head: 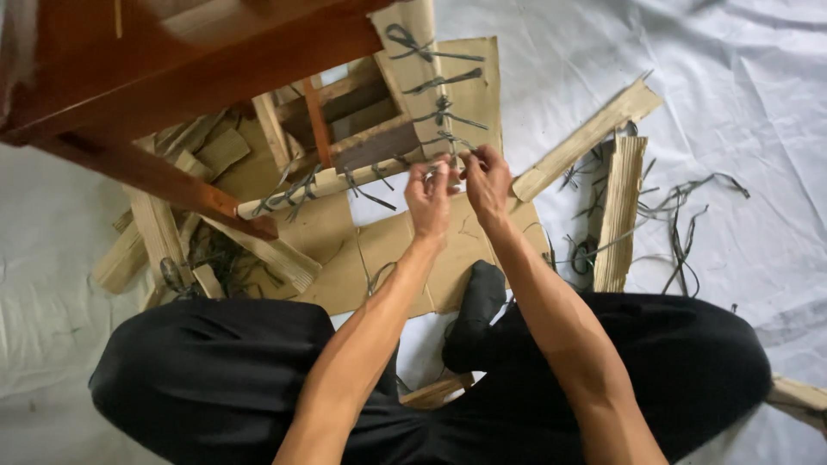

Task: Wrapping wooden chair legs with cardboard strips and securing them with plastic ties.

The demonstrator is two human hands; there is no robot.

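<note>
A white sheet (706,103) is being used as floor covering across the whole frame, wrinkled and lightly soiled. Flattened brown cardboard (405,250) is being lain upon it at the centre. A reddish wooden frame (172,77) is being stood at the upper left of the frame. A cardboard-wrapped rail (345,179) is being bound with dark grey strips, knotted at intervals. One strip (455,159), just above centre, is being pinched by the fingers of the left hand (429,200) and the right hand (488,182), both closed on it. Loose cardboard pieces (620,211) and cut strips (689,224) are being left scattered at the right. Black trousers (215,379) are being seen along the lower edge.
</note>
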